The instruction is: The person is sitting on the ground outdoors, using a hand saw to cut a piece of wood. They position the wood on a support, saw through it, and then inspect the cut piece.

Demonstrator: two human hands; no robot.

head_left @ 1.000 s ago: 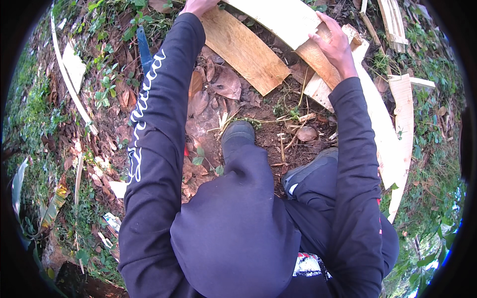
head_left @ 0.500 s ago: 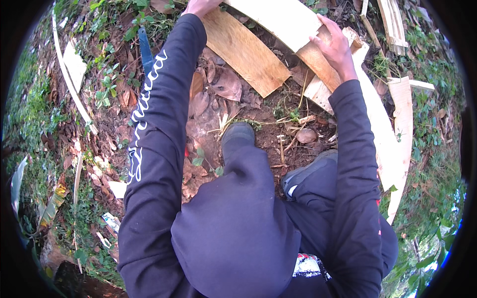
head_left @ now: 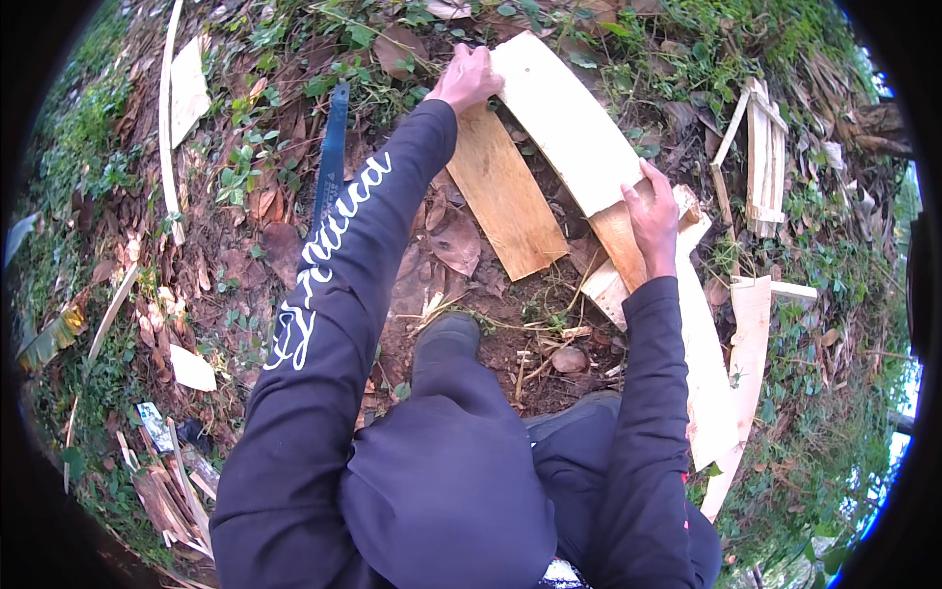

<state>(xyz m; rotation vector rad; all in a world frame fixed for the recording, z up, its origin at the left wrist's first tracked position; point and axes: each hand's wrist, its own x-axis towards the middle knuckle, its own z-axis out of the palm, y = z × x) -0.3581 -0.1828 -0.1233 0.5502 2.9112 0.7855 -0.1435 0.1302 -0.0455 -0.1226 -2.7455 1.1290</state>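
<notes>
Step in hand, as judged: handling one pale plank [head_left: 569, 123], held at both ends above the ground [head_left: 245, 245]. The left hand [head_left: 466, 79] grips the far end, fingers curled over its edge. The right hand [head_left: 653, 221] is closed on the near end, where the wood turns darker brown. The plank runs diagonally from upper left to lower right, raised over the other boards and not lying flat.

Next move, as judged: shifting or setting the plank down calls for both hands to keep hold and move together, since the piece is long and held only at its ends. Footing needs care: the ground is leaf-strewn and cluttered with offcuts.

Count:
- Planks held: one.
- Brown board [head_left: 505, 191] lying flat just beneath the held plank: one.
- Long pale slab [head_left: 711, 383] on the ground along the person's right: one, with further pale pieces beside and under it that I cannot separate reliably.
- Slatted wooden frame [head_left: 760, 157] at upper right: one.
- Blue blade [head_left: 329, 162], likely a saw, lying on the ground to the left: one.
- Boots [head_left: 446, 339]: one plainly visible.
</notes>
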